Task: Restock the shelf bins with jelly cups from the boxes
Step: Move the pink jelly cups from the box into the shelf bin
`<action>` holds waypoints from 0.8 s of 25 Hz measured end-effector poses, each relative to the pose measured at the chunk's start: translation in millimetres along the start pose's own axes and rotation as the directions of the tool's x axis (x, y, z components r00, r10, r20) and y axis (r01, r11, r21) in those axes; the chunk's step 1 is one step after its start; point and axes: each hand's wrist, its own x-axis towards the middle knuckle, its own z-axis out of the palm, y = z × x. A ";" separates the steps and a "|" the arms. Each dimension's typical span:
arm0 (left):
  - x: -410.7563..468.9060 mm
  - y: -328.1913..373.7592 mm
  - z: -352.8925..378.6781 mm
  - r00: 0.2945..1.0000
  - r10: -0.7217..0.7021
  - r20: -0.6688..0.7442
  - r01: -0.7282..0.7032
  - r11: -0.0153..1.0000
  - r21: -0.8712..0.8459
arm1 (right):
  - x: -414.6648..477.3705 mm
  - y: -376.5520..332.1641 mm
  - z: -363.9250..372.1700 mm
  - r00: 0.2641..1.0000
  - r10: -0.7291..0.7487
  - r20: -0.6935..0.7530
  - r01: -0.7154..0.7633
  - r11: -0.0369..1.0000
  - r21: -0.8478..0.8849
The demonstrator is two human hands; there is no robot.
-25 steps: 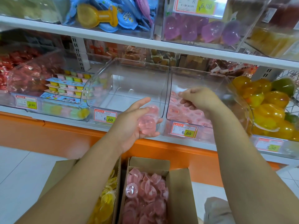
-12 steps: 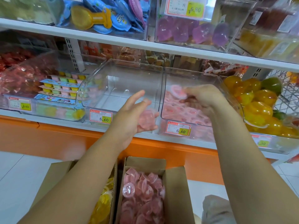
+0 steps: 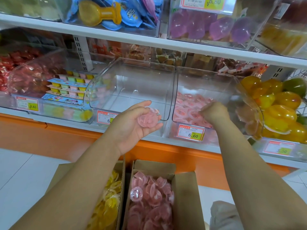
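Right hand goes down into the pink bin while the left waits with the next handful.

Half a second ago the right hand (image 3: pixel 214 112) held one pink cup at the mouth of the right-hand bin (image 3: pixel 207 80). Now it is down inside, knuckles up and fingers curled among the binned pink cups (image 3: pixel 187 107), and I cannot tell whether it still pinches one. That cup looks delivered, or nearly so. The left hand (image 3: pixel 132 128), palm up just in front of the middle bin (image 3: pixel 132 83), has its fingers curled round a small clutch of jelly cups (image 3: pixel 147 117), probably the next to go in. Near, on the floor, the open box (image 3: pixel 187 196) is still well stocked with boxed pink cups (image 3: pixel 149 200). The left box (image 3: pixel 64 173) beside it holds yellow cups (image 3: pixel 109 205).
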 end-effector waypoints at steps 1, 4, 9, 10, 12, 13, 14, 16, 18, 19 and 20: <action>0.9 -1.3 0.4 1.000 0.000 -0.006 0.000 1.000 0.004 | -0.3 0.2 -0.3 0.999 -0.006 0.035 0.007 1.000 -0.028; 2.9 -4.9 2.1 1.000 0.011 -0.025 -0.011 1.000 0.010 | -5.8 0.8 -4.9 0.993 -0.060 0.106 0.065 0.997 -0.047; 0.6 -9.3 5.1 0.998 0.062 0.022 -0.065 0.989 0.130 | -14.5 -0.1 -7.6 0.987 -0.155 0.050 0.160 0.981 -0.108; 0.1 -10.5 6.0 0.996 0.082 0.038 -0.088 0.977 0.193 | -17.6 -4.5 -12.6 0.991 -0.134 -0.021 0.134 0.991 -0.029; -0.7 -12.5 9.3 0.988 0.131 0.077 -0.149 0.930 0.337 | -29.7 -14.8 -29.7 0.986 -0.148 -0.073 0.156 0.981 0.115; -0.7 -13.6 11.6 0.983 0.156 0.095 -0.181 0.898 0.402 | -38.3 -20.5 -41.0 0.986 -0.169 -0.006 0.165 0.955 0.245; -0.6 -14.6 14.0 0.977 0.180 0.114 -0.212 0.863 0.458 | -49.9 -27.3 -53.4 0.968 -0.207 0.140 0.139 0.912 0.386; 0.8 -17.9 18.6 0.961 0.230 0.152 -0.275 0.793 0.544 | -76.3 -41.6 -70.8 0.837 -0.310 0.451 0.047 0.862 0.505; 2.1 -22.9 23.3 0.940 0.280 0.196 -0.342 0.735 0.585 | -90.7 -49.5 -69.8 0.733 -0.357 0.579 0.017 0.861 0.509; 2.5 -25.6 26.0 0.929 0.299 0.217 -0.369 0.717 0.591 | -93.9 -51.2 -66.7 0.718 -0.369 0.590 0.019 0.858 0.513; 2.8 -27.8 28.3 0.922 0.311 0.231 -0.387 0.707 0.592 | -94.6 -52.0 -64.5 0.717 -0.383 0.582 0.017 0.845 0.534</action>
